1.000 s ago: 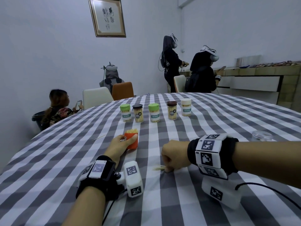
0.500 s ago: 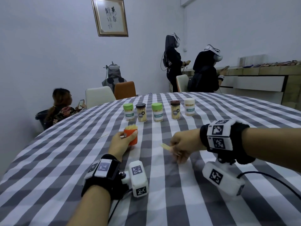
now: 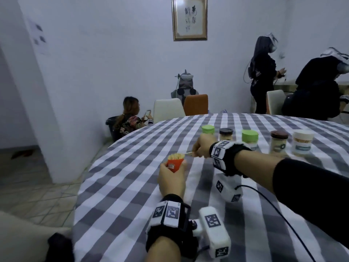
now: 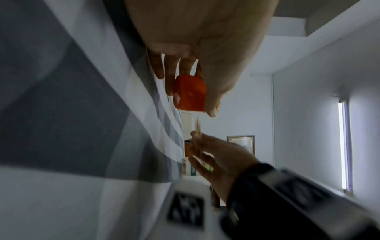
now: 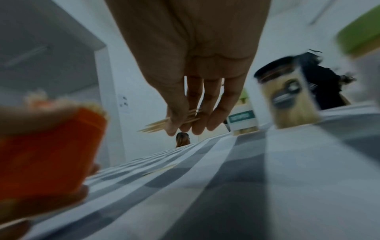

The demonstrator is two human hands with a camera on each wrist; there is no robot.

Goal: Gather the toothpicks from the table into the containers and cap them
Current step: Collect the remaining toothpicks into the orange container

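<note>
My left hand [image 3: 171, 175] grips a small orange container [image 3: 174, 163] packed with upright toothpicks and holds it above the checked tablecloth [image 3: 132, 186]. In the left wrist view the fingers and thumb curl round the orange container [image 4: 190, 95]. My right hand [image 3: 201, 147] pinches a small bundle of toothpicks [image 3: 188, 153] whose tips point left at the container's open top. The right wrist view shows the toothpicks [image 5: 162, 125] between thumb and fingers, right of the orange container [image 5: 51, 154].
A row of capped toothpick jars stands behind my right hand: green-lidded [image 3: 207, 129], dark-lidded [image 3: 226, 133], green-lidded [image 3: 249, 138], dark-lidded [image 3: 279, 141] and white [image 3: 303, 141]. Chairs [image 3: 168, 109] and other people stand beyond the table's far edge. A loose toothpick [image 5: 160, 169] lies on the cloth.
My right hand lifted the toothpicks off the cloth and carried them left and away to the orange container. My left hand raised the container off the table. My head turned left.
</note>
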